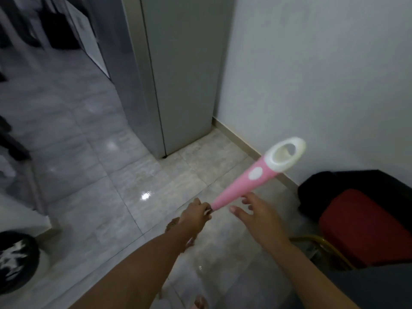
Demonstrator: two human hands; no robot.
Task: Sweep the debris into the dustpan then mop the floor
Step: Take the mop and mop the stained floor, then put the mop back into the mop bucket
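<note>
A long handle with a pink grip point(242, 186) and a white hanging loop point(286, 153) at its top leans up toward me. My left hand point(194, 216) is closed around the shaft just below the pink grip. My right hand point(256, 216) hovers beside the grip with its fingers spread, not touching it. The lower end of the tool is hidden behind my left arm, where a brown, bristly patch point(172, 225) shows. No dustpan is in view. The glossy grey tiled floor point(142, 188) reflects ceiling lights.
A tall grey cabinet point(178, 74) stands ahead against the white wall point(323, 74). A red-cushioned chair with a gold frame point(365, 228) and a black bag point(347, 186) sit at the right. A dark round bin point(15, 262) stands at lower left. My bare toes point(200, 303) show below.
</note>
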